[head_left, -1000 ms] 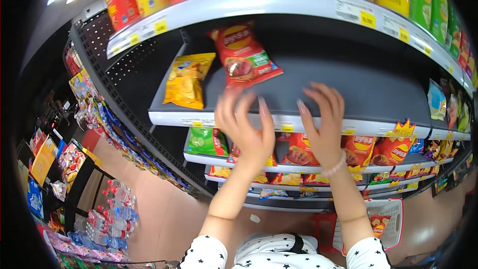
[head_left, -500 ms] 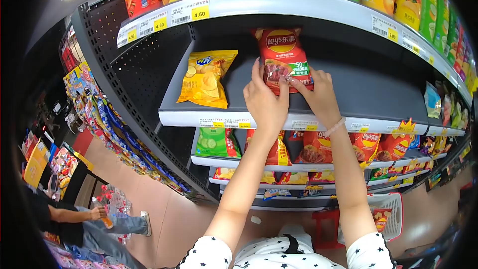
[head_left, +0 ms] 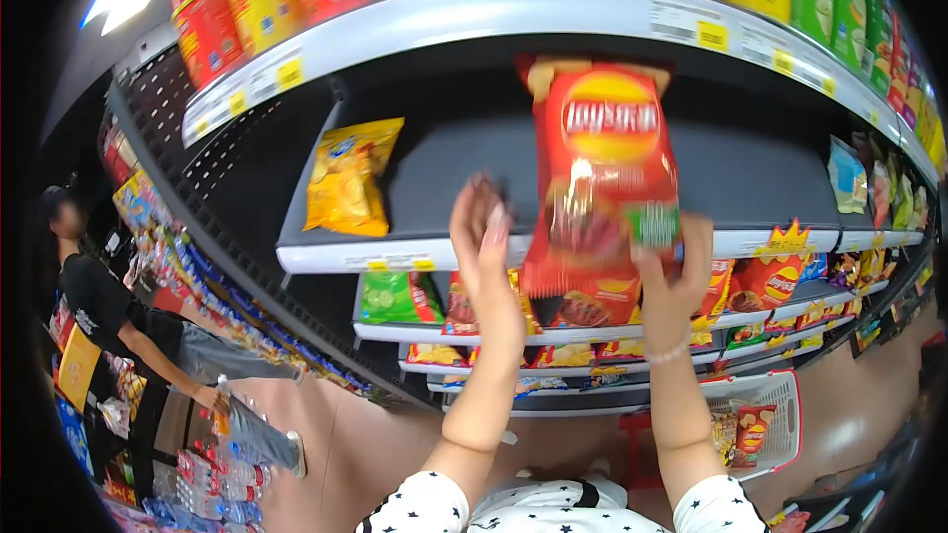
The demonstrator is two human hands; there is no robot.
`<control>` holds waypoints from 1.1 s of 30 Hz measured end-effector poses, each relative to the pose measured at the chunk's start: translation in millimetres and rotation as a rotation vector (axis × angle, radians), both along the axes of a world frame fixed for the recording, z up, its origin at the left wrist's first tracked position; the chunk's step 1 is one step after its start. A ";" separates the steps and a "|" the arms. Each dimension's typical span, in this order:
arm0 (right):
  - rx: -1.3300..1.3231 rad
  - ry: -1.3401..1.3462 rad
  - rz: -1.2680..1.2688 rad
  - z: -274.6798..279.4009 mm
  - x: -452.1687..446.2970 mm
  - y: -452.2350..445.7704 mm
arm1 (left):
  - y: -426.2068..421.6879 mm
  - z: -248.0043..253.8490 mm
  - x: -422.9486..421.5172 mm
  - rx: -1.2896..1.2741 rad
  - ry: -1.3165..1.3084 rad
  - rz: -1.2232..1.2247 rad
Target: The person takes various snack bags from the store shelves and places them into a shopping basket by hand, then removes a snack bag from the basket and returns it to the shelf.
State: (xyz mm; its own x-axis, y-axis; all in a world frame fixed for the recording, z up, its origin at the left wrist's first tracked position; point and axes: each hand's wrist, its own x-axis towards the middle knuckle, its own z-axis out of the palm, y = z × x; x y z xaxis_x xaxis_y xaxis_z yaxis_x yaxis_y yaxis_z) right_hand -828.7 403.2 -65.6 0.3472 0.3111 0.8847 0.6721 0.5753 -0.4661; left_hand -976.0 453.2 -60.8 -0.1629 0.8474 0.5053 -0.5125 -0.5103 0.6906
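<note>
A red Lay's chip bag (head_left: 604,168) is held upright in front of the grey shelf (head_left: 449,178). My right hand (head_left: 673,266) grips its lower right corner, with the thumb on the front. To the left of the bag, my left hand (head_left: 484,237) is apart from it, blurred, with its fingers raised and spread and nothing in them. Farther left, a yellow chip bag (head_left: 354,178) leans on the same shelf.
Canisters (head_left: 259,0) line the upper shelf. Lower shelves hold more bags, including a green one (head_left: 390,298). A basket (head_left: 785,424) with snack bags stands below right. Another person (head_left: 109,306) walks at the left, near bottles (head_left: 222,474).
The red bag has come off the shelf towards me in my right hand. My left hand has let go and moved left. The other person is now more fully in view.
</note>
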 end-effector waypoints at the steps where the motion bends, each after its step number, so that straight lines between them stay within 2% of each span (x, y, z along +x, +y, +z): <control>1: 0.018 -0.104 -0.040 -13.5 15.9 -15.6 | -17.0 -4.8 4.8 -0.046 -0.036 -0.255; 2: 0.031 -0.207 -0.089 -29.6 35.0 -32.3 | -32.4 -9.9 15.0 -0.156 -0.017 -0.432; 4: -0.100 -0.301 -0.084 -63.7 72.0 -72.0 | -60.8 -32.8 42.4 -0.326 0.149 -0.589; 5: -0.155 -0.284 -0.100 -87.8 90.2 -93.7 | -74.7 -57.8 59.1 -0.281 0.221 -0.655; 6: -0.215 -0.263 -0.119 -112.5 108.3 -115.7 | -93.3 -70.4 77.2 -0.341 0.225 -0.747; 8: -0.447 -0.190 -0.103 -152.2 141.2 -166.4 | -129.3 -121.8 118.0 -0.287 0.392 -0.663; 10: -0.619 -0.084 -0.116 -194.0 164.2 -218.1 | -166.5 -169.7 152.1 -0.359 0.477 -0.755; 12: -0.909 0.377 -0.074 -240.3 175.7 -263.2 | -197.5 -211.1 182.8 -0.423 0.565 -0.843; 13: -0.865 0.534 0.017 -260.3 181.3 -280.7 | -210.5 -242.0 197.0 -0.426 0.625 -0.855; 14: -0.879 0.558 -0.002 -271.8 187.8 -293.5 | -220.5 -263.3 210.8 -0.376 0.722 -0.869; 16: -0.957 0.848 -0.195 -291.3 203.4 -312.2 | -237.6 -304.7 239.4 -0.345 0.839 -0.913; 19: -0.974 0.853 -0.372 -329.1 245.5 -331.0 | -251.3 -319.1 291.6 -0.377 0.918 -1.067; 20: -1.002 0.831 -0.442 -337.9 260.9 -335.9 | -257.5 -334.7 306.9 -0.390 0.924 -1.074; 22: -1.002 0.793 -0.531 -354.2 284.2 -346.3 | -269.1 -367.5 336.4 -0.238 1.016 -1.038; 24: -1.044 0.659 -0.690 -367.2 302.2 -358.3 | -276.9 -368.7 354.2 -0.260 1.091 -1.050; 26: -1.102 0.691 -0.682 -375.3 314.5 -369.3 | -283.2 -375.7 365.6 -0.206 1.392 -0.960; 27: -1.146 0.578 -0.666 -383.7 318.4 -374.0 | -285.6 -372.2 367.6 -0.300 1.512 -0.958; 28: -1.186 0.462 -0.648 -391.6 322.1 -378.7 | -287.7 -376.2 368.7 -0.304 1.514 -0.958; 31: -1.284 0.478 -0.581 -419.3 334.7 -397.8 | -292.2 -389.4 370.5 -0.316 1.639 -0.948; 33: -1.271 0.485 -0.622 -407.9 337.1 -396.8 | -288.4 -387.8 371.1 -0.167 1.738 -0.985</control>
State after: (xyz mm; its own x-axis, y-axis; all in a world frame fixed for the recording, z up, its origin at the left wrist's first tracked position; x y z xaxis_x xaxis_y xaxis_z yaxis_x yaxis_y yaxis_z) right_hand -491.6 6.3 -473.5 0.8830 0.4599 -0.0936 0.2878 -0.6882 -0.6660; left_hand -604.9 164.8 -448.6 0.7847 0.3703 -0.4971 0.6185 -0.4146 0.6675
